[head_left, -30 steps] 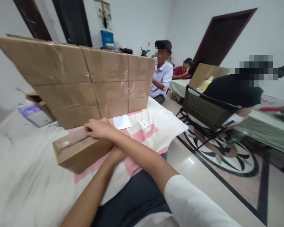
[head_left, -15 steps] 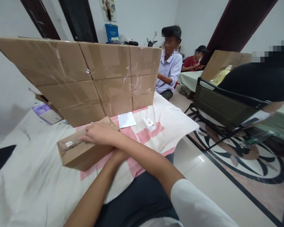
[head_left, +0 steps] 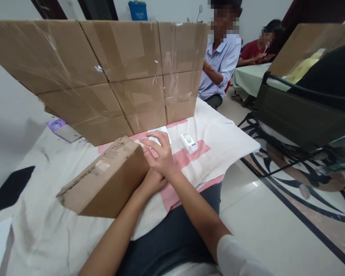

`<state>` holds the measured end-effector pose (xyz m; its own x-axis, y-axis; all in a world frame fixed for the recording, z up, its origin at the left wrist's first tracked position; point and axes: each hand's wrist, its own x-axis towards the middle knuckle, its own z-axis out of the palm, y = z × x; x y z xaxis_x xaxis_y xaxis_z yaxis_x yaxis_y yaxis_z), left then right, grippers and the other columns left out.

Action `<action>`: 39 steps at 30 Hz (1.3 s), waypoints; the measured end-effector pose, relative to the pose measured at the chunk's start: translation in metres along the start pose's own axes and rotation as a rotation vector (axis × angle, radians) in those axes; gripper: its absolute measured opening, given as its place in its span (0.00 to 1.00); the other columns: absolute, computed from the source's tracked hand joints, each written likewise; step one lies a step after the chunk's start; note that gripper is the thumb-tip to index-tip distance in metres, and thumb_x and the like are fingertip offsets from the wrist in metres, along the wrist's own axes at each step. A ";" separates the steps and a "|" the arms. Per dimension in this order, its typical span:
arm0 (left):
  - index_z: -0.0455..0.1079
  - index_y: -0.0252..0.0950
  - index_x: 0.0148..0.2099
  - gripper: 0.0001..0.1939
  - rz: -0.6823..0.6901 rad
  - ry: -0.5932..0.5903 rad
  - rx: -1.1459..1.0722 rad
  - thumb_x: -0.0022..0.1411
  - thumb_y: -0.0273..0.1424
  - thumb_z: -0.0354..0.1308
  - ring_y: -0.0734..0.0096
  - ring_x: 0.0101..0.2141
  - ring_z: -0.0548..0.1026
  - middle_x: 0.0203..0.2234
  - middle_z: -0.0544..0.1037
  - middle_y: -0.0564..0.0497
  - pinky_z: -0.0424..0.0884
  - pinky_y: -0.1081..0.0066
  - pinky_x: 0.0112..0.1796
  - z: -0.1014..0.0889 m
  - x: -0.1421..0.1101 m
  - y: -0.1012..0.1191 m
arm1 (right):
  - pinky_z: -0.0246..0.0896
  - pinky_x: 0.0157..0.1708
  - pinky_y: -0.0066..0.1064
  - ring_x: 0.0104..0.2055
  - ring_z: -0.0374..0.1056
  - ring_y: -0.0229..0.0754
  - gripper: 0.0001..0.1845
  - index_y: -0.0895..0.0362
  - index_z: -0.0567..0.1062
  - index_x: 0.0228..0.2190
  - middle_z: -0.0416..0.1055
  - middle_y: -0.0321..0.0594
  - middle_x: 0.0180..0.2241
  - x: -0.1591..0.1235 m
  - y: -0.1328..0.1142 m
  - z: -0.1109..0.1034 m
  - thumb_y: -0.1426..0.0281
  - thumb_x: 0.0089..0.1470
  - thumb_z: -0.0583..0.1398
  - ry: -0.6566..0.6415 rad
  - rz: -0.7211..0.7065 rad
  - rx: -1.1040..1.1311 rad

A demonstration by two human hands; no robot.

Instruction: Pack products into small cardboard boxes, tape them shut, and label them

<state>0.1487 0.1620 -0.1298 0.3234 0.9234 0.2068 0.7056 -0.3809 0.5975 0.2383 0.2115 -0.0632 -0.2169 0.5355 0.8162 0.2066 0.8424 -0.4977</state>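
A brown cardboard box (head_left: 109, 180) sealed with clear tape lies tilted on the white and pink cloth (head_left: 218, 138) in front of me. My arms are crossed. My right hand (head_left: 158, 156) rests at the box's right end, fingers bent and slightly apart, their tips over a white sticker sheet (head_left: 161, 131). My left hand (head_left: 151, 182) is tucked under my right wrist against the box's near side, its fingers hidden. A small white dispenser (head_left: 189, 143) sits just right of my right hand.
A wall of stacked cardboard boxes (head_left: 126, 76) stands right behind. A purple packet (head_left: 60, 128) lies at the left. To the right are a dark folding cart (head_left: 299, 119), a person in a light blue shirt (head_left: 221, 65) and another in red (head_left: 255, 51).
My right hand slid off the box's top to its right end by the sticker sheet. The box swung round and tilted, and my view dropped lower and closer.
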 end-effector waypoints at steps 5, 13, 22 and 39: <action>0.78 0.34 0.47 0.14 0.020 -0.087 0.124 0.69 0.30 0.51 0.52 0.46 0.80 0.46 0.82 0.40 0.75 0.58 0.49 -0.005 -0.004 0.001 | 0.59 0.65 0.46 0.61 0.65 0.46 0.17 0.50 0.76 0.53 0.71 0.45 0.56 -0.014 0.034 0.001 0.64 0.66 0.57 -0.134 0.130 0.260; 0.74 0.39 0.38 0.13 0.048 0.073 0.222 0.74 0.34 0.51 0.68 0.32 0.78 0.30 0.81 0.50 0.71 0.68 0.38 -0.048 -0.089 0.057 | 0.56 0.67 0.46 0.65 0.62 0.47 0.28 0.50 0.68 0.62 0.69 0.46 0.60 -0.031 0.037 0.019 0.63 0.62 0.63 -0.344 0.205 0.450; 0.73 0.39 0.40 0.15 -0.248 0.598 0.357 0.74 0.39 0.50 0.66 0.36 0.75 0.35 0.79 0.49 0.69 0.66 0.39 -0.158 -0.153 0.064 | 0.61 0.62 0.44 0.65 0.63 0.48 0.20 0.50 0.71 0.45 0.66 0.47 0.58 -0.030 0.037 0.023 0.53 0.57 0.65 -0.302 0.317 0.727; 0.76 0.44 0.56 0.30 -0.321 0.202 0.203 0.73 0.55 0.41 0.55 0.51 0.78 0.55 0.80 0.46 0.75 0.59 0.52 -0.176 -0.138 0.060 | 0.57 0.61 0.44 0.62 0.63 0.51 0.29 0.51 0.67 0.30 0.65 0.45 0.54 -0.024 0.036 0.018 0.44 0.44 0.70 -0.329 0.475 0.880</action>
<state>0.0350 0.0197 0.0138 -0.0486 0.9796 0.1951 0.8666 -0.0558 0.4958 0.2334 0.2302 -0.1065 -0.5713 0.7011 0.4268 -0.3987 0.2174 -0.8909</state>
